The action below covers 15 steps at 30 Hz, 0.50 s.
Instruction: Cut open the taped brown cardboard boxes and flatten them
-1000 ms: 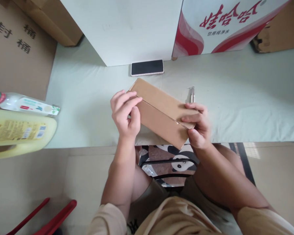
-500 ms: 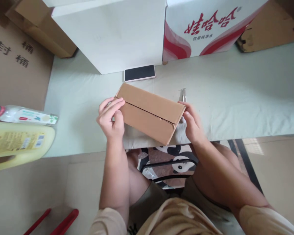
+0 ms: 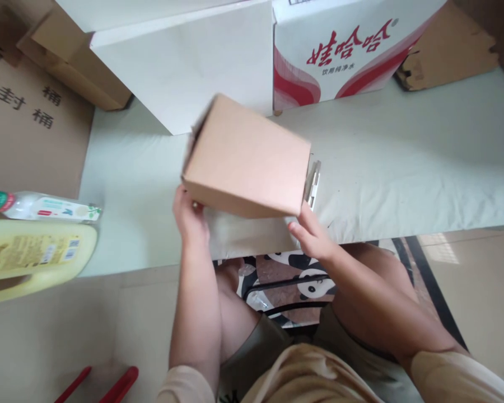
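A plain brown cardboard box (image 3: 247, 157) is tilted above the light green cloth, with a broad blank face turned up. At its lower left corner my left hand (image 3: 191, 215) grips it; most of those fingers are hidden behind the box. My right hand (image 3: 313, 232) supports the lower right corner, thumb apart, with its fingertips partly behind the edge. On the left side of the box a flap edge (image 3: 195, 137) stands a little away. Just right of the box, a slim metallic object (image 3: 314, 182), perhaps a utility knife, lies on the cloth.
A white box (image 3: 193, 67) and a white-and-red carton (image 3: 340, 61) stand behind. Brown cardboard (image 3: 29, 129) leans at the left. Near the left edge lie a clear bottle (image 3: 46, 207) and a yellow jug (image 3: 37, 254). Red bars (image 3: 120, 386) show near the floor.
The box has been lifted and turned, so its seamed face gives way to a broad blank one. My left hand has shifted beneath its corner. The phone behind is now hidden.
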Tool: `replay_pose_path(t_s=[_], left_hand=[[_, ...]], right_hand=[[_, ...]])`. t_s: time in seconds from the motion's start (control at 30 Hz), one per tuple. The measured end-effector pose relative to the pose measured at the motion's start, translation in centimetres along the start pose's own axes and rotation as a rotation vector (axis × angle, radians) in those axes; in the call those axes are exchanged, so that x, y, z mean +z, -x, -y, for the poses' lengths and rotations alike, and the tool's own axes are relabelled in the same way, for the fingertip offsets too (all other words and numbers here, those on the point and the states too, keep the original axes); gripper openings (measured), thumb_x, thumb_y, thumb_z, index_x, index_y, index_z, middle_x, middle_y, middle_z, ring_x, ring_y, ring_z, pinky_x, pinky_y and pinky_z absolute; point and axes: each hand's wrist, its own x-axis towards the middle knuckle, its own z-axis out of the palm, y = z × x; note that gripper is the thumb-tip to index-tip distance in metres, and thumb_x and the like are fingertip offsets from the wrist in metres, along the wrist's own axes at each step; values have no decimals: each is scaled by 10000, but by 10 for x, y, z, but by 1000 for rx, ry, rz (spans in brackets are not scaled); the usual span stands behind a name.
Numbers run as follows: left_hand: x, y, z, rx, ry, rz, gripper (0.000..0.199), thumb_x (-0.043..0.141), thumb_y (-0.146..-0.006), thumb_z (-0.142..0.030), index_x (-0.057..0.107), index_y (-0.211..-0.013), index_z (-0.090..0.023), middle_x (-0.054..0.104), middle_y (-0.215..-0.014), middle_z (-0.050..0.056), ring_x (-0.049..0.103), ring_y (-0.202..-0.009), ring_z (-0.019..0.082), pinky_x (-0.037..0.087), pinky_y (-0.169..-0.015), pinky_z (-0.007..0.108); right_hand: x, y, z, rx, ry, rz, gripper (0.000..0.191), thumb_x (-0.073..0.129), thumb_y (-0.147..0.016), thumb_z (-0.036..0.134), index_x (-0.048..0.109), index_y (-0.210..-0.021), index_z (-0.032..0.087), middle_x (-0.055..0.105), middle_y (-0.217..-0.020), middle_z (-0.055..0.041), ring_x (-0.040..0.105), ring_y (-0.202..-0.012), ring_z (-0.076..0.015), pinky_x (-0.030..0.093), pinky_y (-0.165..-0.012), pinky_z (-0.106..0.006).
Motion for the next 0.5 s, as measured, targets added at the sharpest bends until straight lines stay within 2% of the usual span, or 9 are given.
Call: replay_pose_path(t_s=[0.07, 0.13, 0.27, 0.4, 0.5], left_hand=[[8, 7, 7, -163, 17, 70, 347, 547, -853, -550, 673, -947, -240, 746, -1049, 55, 699, -1111, 237, 584, -858, 315], [15, 14, 10, -200, 68, 105, 370, 530, -860, -578, 671, -928, -242, 757, -1047, 54, 693, -1151, 237, 585, -914, 320], [22, 23, 12, -108, 100, 118, 499, 489, -872, -694, 694, -1010, -260, 769, -1176, 67, 620, -1355, 239, 525, -1117, 352], [17, 29, 24, -113, 66, 158, 813, 425, -767, -933, 699, -1129, -259, 749, -1270, 109, 580, -1426, 291, 523, -1138, 417], [11, 32, 31, -45, 2, 232, 990, 356, -705, -1031, 681, -1241, -264, 710, -1359, 128, 557, -1462, 309, 506, -1164, 429]], right_hand=[[4, 1, 0, -54, 105, -34, 688, 380, -1031, 624, 260, -1664, 381, 368, -1714, -43, 273, -1631, -303, 255, -1334, -601], [5, 1, 2, -90, 152, -54, 712, 365, -1035, 615, 186, -1686, 387, 297, -1746, -21, 223, -1647, -294, 226, -1349, -592], [3, -1, 6, -123, 144, -51, 714, 385, -1037, 590, 168, -1689, 398, 236, -1764, -3, 240, -1638, -296, 248, -1349, -575], [6, -4, 5, -51, 97, -93, 703, 445, -1032, 534, 202, -1661, 335, 289, -1736, -81, 310, -1608, -296, 310, -1320, -584], [6, -6, 6, -9, 69, -160, 598, 504, -1012, 456, 311, -1563, 326, 363, -1697, -109, 384, -1571, -301, 385, -1258, -618]])
